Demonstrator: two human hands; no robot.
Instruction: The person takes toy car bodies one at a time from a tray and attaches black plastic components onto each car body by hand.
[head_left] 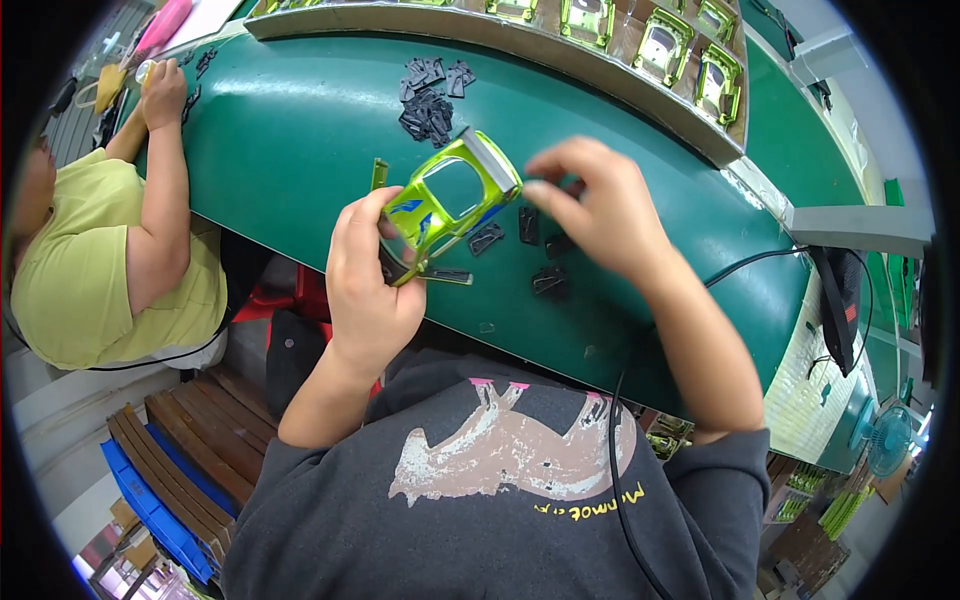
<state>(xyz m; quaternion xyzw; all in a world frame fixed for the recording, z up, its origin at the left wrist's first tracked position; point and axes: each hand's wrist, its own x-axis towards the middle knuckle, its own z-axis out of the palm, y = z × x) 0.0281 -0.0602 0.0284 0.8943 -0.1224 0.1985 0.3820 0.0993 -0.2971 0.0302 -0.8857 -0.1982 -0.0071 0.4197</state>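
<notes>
My left hand [370, 265] grips a bright green toy car body shell [462, 185] by its front end, holding it tilted above the table. The shell has blue markings, a grey rear spoiler and a large opening in the roof; its doors stand out at the sides. Beside the spoiler is my right hand [600, 200], slightly blurred, with thumb and fingers curled round something dark that I cannot make out. Several small black plastic parts [487, 238] lie below the hands. Farther off is a pile of similar black parts [427, 115].
A cardboard tray [480, 52] with several green car shells runs along the green table's far side [300, 100]. At the left a co-worker in a yellow-green shirt [90, 260] handles something small. A black cable [740, 262] crosses the right side. A fan [888, 443] stands far right.
</notes>
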